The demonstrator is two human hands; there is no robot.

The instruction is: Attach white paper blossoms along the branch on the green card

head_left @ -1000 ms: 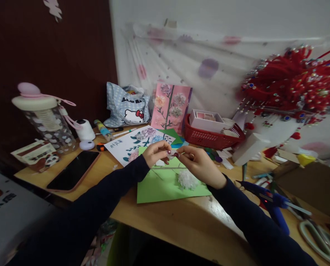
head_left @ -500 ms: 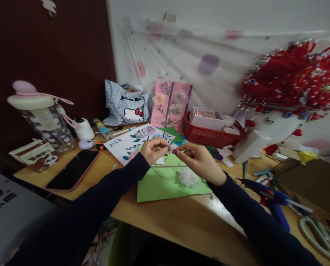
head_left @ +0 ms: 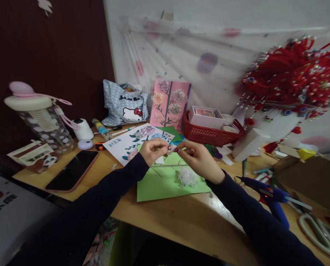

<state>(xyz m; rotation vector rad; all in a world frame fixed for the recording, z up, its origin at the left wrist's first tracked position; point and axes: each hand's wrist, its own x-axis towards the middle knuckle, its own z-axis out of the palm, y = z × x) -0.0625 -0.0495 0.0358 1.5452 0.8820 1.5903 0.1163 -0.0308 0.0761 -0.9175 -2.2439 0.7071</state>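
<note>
Between the fingertips of both hands is a small piece of whitish, thin paper, partly hidden by the fingers. My left hand pinches it from the left, thumb against forefinger. From the right, my right hand pinches its other side. Below them lies a light green sheet of paper with thin branch lines on it. A white ruffled paper flower sits on that sheet, just under my right hand. A white sheet with paper flowers and dark leaves lies behind my left hand.
A blue glue gun and scissors lie at the right. A phone and a bottle are at the left. Behind stand a red basket, a pink flower card and a checked bag.
My right fingers have shifted slightly at the whitish paper, and a little more of it shows between the hands. The view has moved slightly; other things stay put.
</note>
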